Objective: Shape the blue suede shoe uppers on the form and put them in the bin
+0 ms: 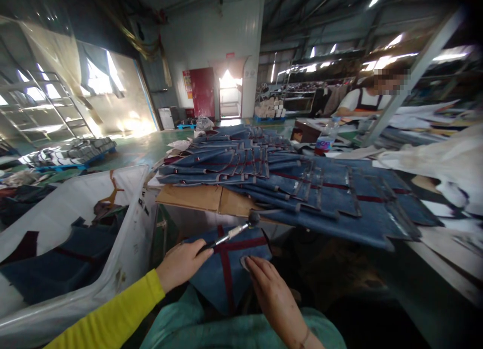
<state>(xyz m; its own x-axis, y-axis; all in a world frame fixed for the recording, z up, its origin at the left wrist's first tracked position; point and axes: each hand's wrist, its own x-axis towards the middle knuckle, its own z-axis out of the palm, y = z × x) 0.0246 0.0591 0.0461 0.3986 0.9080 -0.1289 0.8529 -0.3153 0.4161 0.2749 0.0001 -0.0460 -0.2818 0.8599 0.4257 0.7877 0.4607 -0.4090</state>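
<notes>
My left hand (183, 263) is closed around the dark handle of a brush-like tool (232, 233), whose metal shaft points up and right to a dark round head. Below the tool lies a blue piece (207, 278) with crossing dark red stripes, above my lap. My right hand (269, 283) has its fingers pressed together over a small pale round item (245, 262) at the right part of the blue piece. The underside of that item is hidden.
Overlapping blue panels (332, 188) cover the table ahead, with cardboard (192, 197) at its near edge. A white bin (132, 238) with blue pieces stands left. A clear bottle (324, 140) and a person (362, 99) are at the back right.
</notes>
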